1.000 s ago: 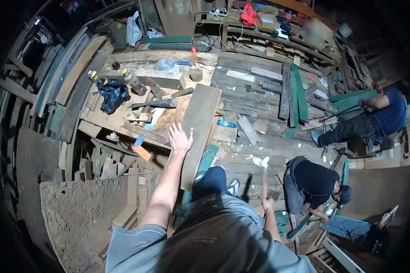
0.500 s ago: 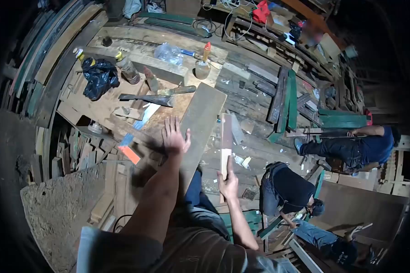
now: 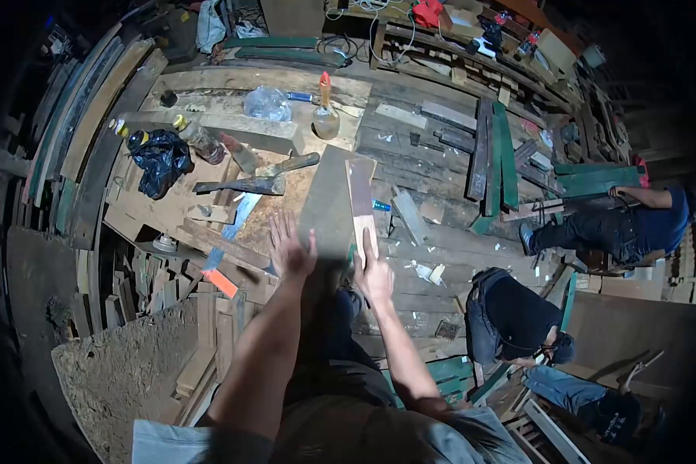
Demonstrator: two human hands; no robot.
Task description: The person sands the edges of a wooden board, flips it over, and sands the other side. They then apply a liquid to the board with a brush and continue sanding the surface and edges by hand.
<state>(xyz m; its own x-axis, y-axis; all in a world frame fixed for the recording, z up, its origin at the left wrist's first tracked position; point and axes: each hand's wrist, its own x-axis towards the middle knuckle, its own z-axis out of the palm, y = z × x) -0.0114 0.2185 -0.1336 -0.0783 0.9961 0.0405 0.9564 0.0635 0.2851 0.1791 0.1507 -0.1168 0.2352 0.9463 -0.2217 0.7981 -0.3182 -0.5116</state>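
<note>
My left hand (image 3: 291,251) is open, fingers spread, beside the left edge of a broad grey board (image 3: 323,193). Gripped in my right hand (image 3: 375,277) is a flat wooden strip (image 3: 360,189), pale at the near end and dark brown farther up, with the index finger stretched along it. The strip overlaps the board's right side in this view. Left of the board, a dark-bladed tool with a wooden handle (image 3: 288,165) and a blue-and-orange strip (image 3: 221,282) lie on the bench.
Bottles (image 3: 203,144), a black plastic bag (image 3: 161,162) and a glue bottle with an orange cap (image 3: 325,116) stand on the bench. Wood scraps and green planks (image 3: 505,158) lie on the floor. Two people (image 3: 510,317) (image 3: 619,224) work at the right.
My right hand has moved up and left, bringing the wooden strip from beside the board to over its right side. My left hand is slightly lower, still spread. The camera view has shifted.
</note>
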